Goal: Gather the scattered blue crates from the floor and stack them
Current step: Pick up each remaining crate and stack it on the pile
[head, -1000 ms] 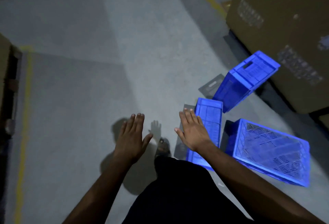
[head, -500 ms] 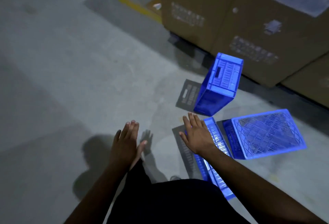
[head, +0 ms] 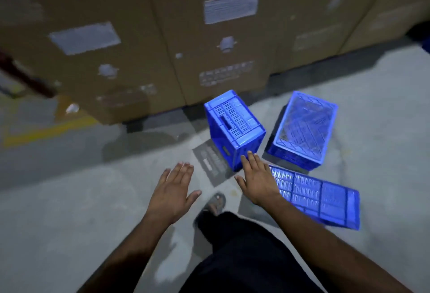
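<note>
both hands [head: 173, 193] open, 3 blue crates [head: 235, 127]

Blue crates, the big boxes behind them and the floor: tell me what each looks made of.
Blue crates: apparently moulded plastic, slightly glossy, judging by slotted vents, ribbed walls and cut-out handle slots. The one lying flat shows the same ribbed panels. Big boxes: matte brown cardboard, likely corrugated, with pale paper labels stuck on. Floor: grey, dull and mottled, probably bare concrete, with a yellow painted line.

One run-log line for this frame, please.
phase: reach | left hand: open, empty | right hand: open, empty | crates: three on floor, unstacked | boxes behind
</note>
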The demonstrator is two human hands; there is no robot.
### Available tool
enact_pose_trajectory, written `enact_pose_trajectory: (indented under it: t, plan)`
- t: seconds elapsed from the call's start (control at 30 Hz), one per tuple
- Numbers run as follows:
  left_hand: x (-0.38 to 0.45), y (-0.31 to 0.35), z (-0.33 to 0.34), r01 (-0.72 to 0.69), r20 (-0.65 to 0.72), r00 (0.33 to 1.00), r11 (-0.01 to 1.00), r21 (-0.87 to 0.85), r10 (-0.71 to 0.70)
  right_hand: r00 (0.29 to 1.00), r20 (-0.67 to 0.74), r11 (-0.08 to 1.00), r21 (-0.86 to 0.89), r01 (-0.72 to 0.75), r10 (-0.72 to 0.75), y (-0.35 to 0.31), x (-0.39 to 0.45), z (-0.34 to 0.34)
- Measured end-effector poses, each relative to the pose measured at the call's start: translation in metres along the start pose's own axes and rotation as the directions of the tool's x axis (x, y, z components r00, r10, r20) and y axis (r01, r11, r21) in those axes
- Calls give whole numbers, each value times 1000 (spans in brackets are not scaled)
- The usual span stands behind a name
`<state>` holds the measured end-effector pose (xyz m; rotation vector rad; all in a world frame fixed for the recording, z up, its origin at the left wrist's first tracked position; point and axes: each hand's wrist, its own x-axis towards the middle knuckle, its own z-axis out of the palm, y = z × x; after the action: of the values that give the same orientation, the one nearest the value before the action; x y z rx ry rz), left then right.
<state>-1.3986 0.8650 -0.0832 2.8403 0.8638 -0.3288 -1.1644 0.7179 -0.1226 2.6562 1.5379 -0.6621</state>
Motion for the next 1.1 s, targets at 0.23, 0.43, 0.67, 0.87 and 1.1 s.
enact_pose_trajectory:
  t: [0.23, 0.43, 0.67, 0.87, 1.1]
  plan:
    - [172, -45, -37, -449, 190, 887, 881, 147, 421, 963, -12, 949, 172, -264, 270, -26, 88, 6]
    - [278, -48, -59, -705, 348, 704, 671, 232, 619, 858, 6, 815, 311, -489, 513, -51, 129, 0]
    - [416, -49, 8, -865, 539, 501, 422, 273, 677, 592, 45, 495, 500, -711, 805, -85, 204, 42]
    - [509, -35, 113, -959, 635, 283, 209, 190, 719, 277, 108, 123, 703, -701, 955, -122, 297, 102]
    - [524, -38, 152, -962, 446, 211, 103, 254, 870, 241, 246, -8, 716, -698, 939, -167, 351, 138]
